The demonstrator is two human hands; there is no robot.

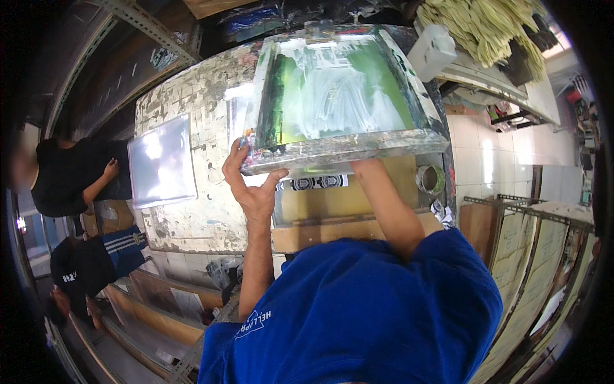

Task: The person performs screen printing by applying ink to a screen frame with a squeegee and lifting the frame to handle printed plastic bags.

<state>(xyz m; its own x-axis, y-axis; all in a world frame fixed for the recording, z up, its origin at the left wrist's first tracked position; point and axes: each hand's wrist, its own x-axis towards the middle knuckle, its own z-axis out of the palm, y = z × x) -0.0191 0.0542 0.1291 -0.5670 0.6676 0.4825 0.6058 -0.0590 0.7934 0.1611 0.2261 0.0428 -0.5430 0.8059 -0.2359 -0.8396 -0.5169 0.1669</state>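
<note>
A screen-printing frame (345, 146) is tilted up in front of me, its front bar raised off the table. White ink is smeared across its green mesh (384, 96). My left hand (254, 195) grips the frame's near left corner, thumb below the bar and fingers along the side. From the right, my right forearm (393, 208) reaches in beneath the frame, which hides that hand's fingers. Under the raised bar lies a strip with dark round prints (320, 182), on a tan board (320, 206). A wooden bar (326, 233) runs along the board's near edge.
On the ink-stained table (214, 233), a clear plastic sheet (163, 160) lies at left. A tape roll (430, 180) sits by the board's right edge. A white jug (435, 51) and a yellowish cloth pile (483, 29) are far right. Two people stand at left, one in black (73, 173).
</note>
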